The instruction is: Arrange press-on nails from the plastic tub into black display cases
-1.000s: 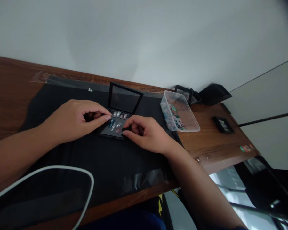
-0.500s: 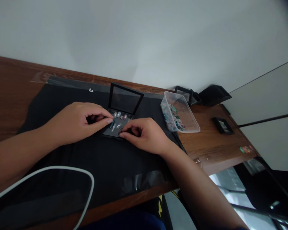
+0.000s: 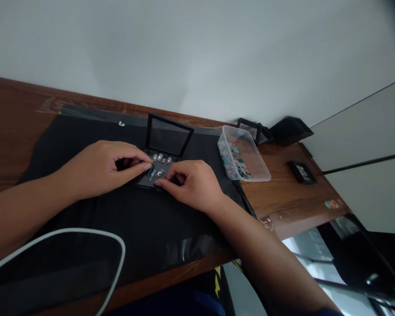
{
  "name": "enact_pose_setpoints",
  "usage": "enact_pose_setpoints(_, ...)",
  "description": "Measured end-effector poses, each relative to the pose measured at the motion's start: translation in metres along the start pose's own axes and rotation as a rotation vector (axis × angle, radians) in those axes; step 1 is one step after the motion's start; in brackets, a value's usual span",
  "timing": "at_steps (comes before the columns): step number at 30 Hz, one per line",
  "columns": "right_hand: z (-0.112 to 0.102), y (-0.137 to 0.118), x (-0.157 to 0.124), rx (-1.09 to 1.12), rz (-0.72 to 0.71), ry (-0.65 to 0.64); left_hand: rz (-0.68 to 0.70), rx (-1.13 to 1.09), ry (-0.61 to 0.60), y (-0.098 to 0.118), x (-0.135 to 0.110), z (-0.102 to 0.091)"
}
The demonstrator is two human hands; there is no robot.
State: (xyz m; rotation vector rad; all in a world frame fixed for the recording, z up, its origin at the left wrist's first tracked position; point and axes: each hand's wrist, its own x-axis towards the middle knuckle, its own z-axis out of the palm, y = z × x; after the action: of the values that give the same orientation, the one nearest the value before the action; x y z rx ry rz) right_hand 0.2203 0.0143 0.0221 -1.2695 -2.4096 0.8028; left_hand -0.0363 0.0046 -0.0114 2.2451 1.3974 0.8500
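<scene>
A shallow black display case [image 3: 147, 184] lies on the black mat with its clear-windowed lid [image 3: 170, 135] standing up behind. Small charms [image 3: 159, 156] sit in a row along its back. A crescent-marked charm [image 3: 159, 174] and a pale slim charm [image 3: 152, 177] lie nearer the front. My left hand [image 3: 108, 169] has thumb and finger pinched over the case's left side, beside a dark teal stick-like piece [image 3: 150, 170]. My right hand [image 3: 195, 182] reaches over the right side, thumb at the front part and fingers curled. What either hand grips is hidden.
A clear plastic tub [image 3: 243, 153] of colourful small pieces stands to the right. Black frames [image 3: 249, 127] and a black box [image 3: 291, 130] lean by the wall. A smaller framed box [image 3: 302, 172] lies on the wooden table [image 3: 266, 197]. A white cable [image 3: 82, 230] loops in front.
My right thumb and fingers have shifted left across the front of the case. My left hand keeps its pinch at about the same spot. The whole view has slid slightly.
</scene>
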Motion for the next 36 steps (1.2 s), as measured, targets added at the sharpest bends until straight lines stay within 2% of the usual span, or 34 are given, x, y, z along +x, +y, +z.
enact_pose_setpoints(4,0.0,0.002,-0.002,0.033,0.02,0.0,-0.029,-0.005,-0.015,-0.002,-0.001,0.001)
enact_pose_setpoints(10,-0.002,0.005,-0.006,0.01,-0.111,-0.033,-0.061,-0.007,-0.03,-0.003,-0.002,0.002)
enact_pose_setpoints(17,-0.005,0.003,-0.008,-0.131,-0.082,0.078,-0.041,-0.013,-0.032,-0.002,-0.001,0.002)
enact_pose_setpoints(23,0.001,-0.001,-0.01,-0.214,-0.11,0.109,-0.073,-0.002,-0.062,0.004,0.0,0.001)
enact_pose_setpoints(30,-0.002,-0.004,-0.012,-0.228,-0.174,0.043,-0.125,-0.008,-0.111,0.008,0.002,-0.002)
enact_pose_setpoints(36,-0.009,0.002,-0.015,-0.074,-0.176,-0.027,-0.148,-0.01,-0.113,0.008,0.003,-0.003)
